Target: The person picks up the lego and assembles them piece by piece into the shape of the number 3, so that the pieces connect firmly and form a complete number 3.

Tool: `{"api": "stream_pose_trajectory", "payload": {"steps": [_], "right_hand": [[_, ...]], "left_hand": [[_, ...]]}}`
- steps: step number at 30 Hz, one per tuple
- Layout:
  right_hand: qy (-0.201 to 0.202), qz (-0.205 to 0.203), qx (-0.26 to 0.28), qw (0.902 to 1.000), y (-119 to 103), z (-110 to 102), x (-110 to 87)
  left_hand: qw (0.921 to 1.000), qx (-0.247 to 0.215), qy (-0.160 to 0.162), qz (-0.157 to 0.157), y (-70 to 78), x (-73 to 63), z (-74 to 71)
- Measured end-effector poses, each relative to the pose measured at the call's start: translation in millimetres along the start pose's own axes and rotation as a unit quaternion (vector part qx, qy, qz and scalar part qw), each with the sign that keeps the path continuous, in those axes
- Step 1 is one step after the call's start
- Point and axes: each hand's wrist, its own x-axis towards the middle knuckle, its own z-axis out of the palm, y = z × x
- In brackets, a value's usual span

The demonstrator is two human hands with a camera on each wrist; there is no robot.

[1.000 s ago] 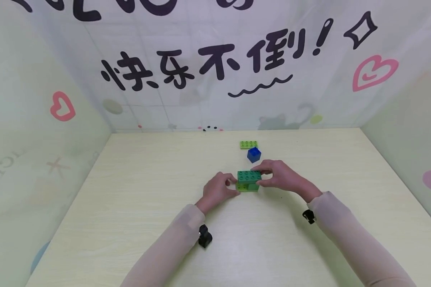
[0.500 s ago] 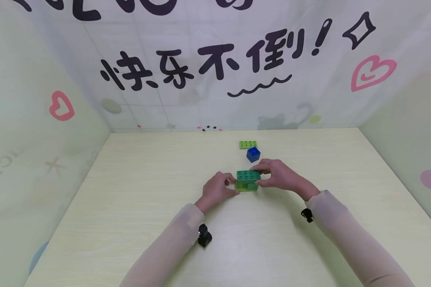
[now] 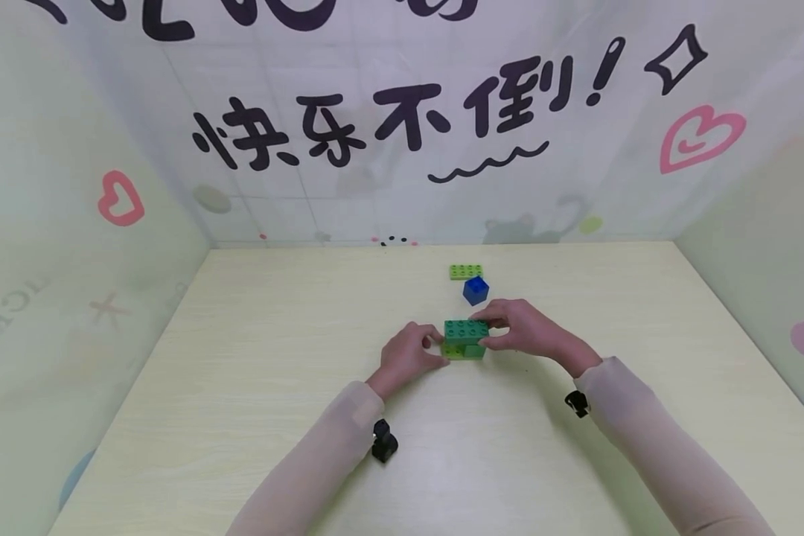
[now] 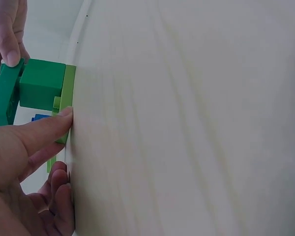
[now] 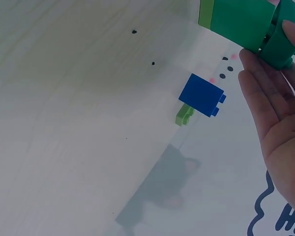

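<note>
In the head view my left hand [image 3: 407, 354] pinches the left end of a flat light green building brick [image 3: 452, 351] on the table. A taller green block [image 4: 42, 83] stands on the right part of it. My right hand [image 3: 525, 331] holds an eight-stud dark green brick [image 3: 465, 330] by its right end, thumb in front and fingers behind. This brick sits over the block and overhangs the light green one to the left. In the left wrist view it leans a little against the block, with a narrow gap [image 5: 269, 30] between them in the right wrist view.
Behind the hands stands a blue brick [image 3: 476, 291], with a second flat light green brick [image 3: 466, 272] just beyond it. The pale wooden table [image 3: 295, 313] ends at a printed backdrop [image 3: 375, 201]. Fabric walls rise at both sides.
</note>
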Motion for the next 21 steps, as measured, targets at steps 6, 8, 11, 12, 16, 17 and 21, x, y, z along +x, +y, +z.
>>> {"api": "stream_pose_trajectory", "payload": {"steps": [6,8,11,12,16,17,21], "right_hand": [[0.01,-0.004,-0.01,0.9999,3.4,1.0,-2.5],[0.014,-0.008,-0.017,0.9997,4.4,1.5,-2.8],[0.016,-0.011,-0.028,0.9994,5.5,2.0,-3.2],[0.016,-0.012,-0.033,0.9992,5.7,2.2,-3.2],[0.012,-0.018,-0.047,0.9987,4.2,2.4,-1.8],[0.012,-0.019,-0.05,0.9985,3.6,2.4,-1.2],[0.007,-0.022,-0.047,0.9986,3.3,2.2,1.0]], "left_hand": [[1.0,0.001,0.001,0.003,1.5,0.5,1.4],[1.0,0.002,0.002,0.003,1.5,0.9,2.1],[1.0,0.002,0.001,0.005,1.6,1.0,2.5],[1.0,0.003,0.001,0.006,1.6,0.9,2.4],[1.0,-0.001,0.004,0.005,2.1,-0.2,0.8],[1.0,-0.002,0.005,0.004,2.0,-0.5,0.3],[1.0,-0.004,0.006,0.001,1.2,-0.1,0.1]]}}
